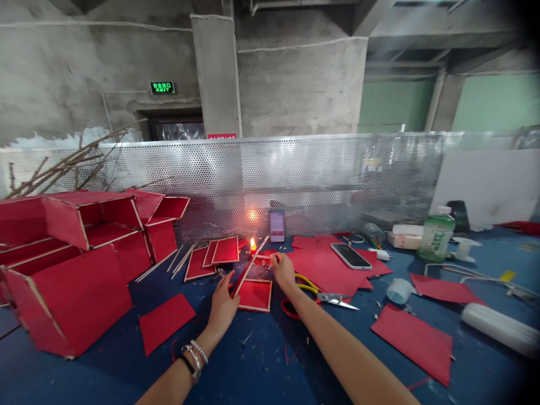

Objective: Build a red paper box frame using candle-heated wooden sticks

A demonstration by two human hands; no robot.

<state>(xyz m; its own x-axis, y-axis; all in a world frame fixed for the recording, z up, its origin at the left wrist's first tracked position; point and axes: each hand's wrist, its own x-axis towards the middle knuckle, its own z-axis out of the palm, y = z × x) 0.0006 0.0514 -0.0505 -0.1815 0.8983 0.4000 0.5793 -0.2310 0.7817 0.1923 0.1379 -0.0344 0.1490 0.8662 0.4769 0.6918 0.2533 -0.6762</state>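
Just beside a lit candle (253, 248), a stick-edged red panel (246, 275) stands tilted above the table (244, 360), gripped by the fingers of the left hand (223, 304). The right hand (284, 272) bends its fingers together near the candle; whether they grip anything is too small to tell. Beneath lies a framed red square (256, 295); scissors (332, 297) lie by the right forearm (329, 337).

Passable tabletop (261, 365) between forearms (337, 337), lit candle (253, 247) ahead, scissors (324, 296) partly behind right forearm, red boxes (88, 292) blocking left.
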